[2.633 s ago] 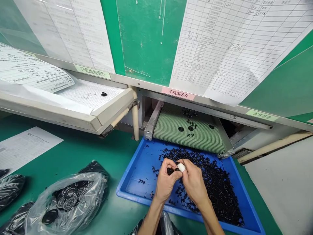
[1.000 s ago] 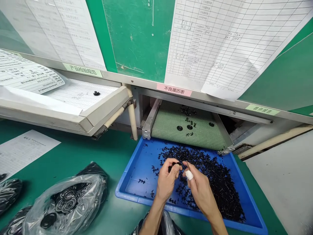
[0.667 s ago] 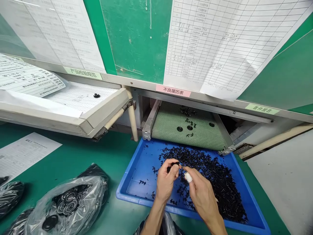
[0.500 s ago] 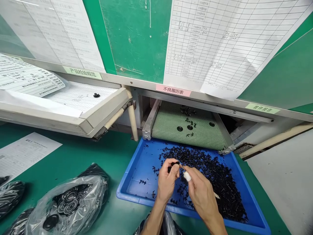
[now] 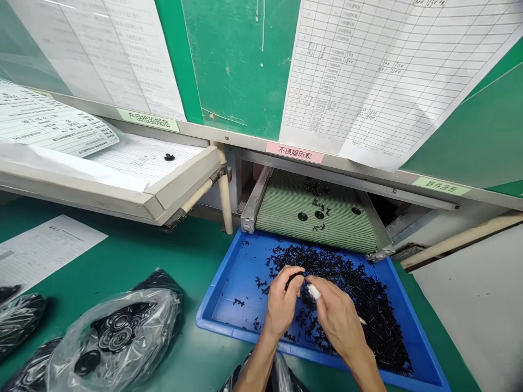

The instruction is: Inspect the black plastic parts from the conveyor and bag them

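Above the blue tray (image 5: 218, 321), my left hand (image 5: 281, 302) is closed, pinching a small black round plastic part (image 5: 295, 276) between thumb and fingers. My right hand (image 5: 337, 316) is closed close beside it, its fingertips meeting the part's right edge. A white wrap (image 5: 314, 291) sits at the right fingers. The pale end of a slim tool (image 5: 362, 321) sticks out behind the right hand; most of it is hidden in the grip, so its kind cannot be told. Beneath both hands lies a heap of small black branched plastic scraps (image 5: 379, 310).
Behind the tray, a green conveyor belt (image 5: 281, 207) carries black discs and scraps. A clear plastic bag (image 5: 151, 337) of black round parts stands at left, near a paper sheet (image 5: 61, 245). A shelf (image 5: 183, 179) with papers overhangs the green table (image 5: 192, 250).
The black part has turned a little in my left fingers. Both hands remain together over the tray. The whole view has shifted slightly.
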Demonstrator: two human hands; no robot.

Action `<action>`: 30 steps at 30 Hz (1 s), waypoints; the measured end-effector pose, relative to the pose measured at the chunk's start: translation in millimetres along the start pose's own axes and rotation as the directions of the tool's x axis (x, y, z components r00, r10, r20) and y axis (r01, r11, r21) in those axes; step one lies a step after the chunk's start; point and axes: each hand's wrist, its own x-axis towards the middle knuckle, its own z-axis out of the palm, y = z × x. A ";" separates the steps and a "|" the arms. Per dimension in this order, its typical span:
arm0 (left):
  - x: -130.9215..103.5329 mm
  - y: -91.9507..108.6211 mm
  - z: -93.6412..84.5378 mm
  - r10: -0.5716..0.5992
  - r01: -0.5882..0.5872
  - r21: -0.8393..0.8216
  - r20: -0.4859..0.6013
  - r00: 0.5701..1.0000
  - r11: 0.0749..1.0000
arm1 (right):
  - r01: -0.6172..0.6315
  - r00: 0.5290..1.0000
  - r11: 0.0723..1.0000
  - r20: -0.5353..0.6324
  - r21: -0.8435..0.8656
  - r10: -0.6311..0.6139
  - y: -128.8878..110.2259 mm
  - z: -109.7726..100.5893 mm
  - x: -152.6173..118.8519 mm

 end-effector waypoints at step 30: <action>17.5 -11.5 -10.5 -0.541 0.363 -0.757 0.014 0.841 0.543 | -0.262 0.965 0.965 0.011 0.016 0.262 46.4 -21.3 32.0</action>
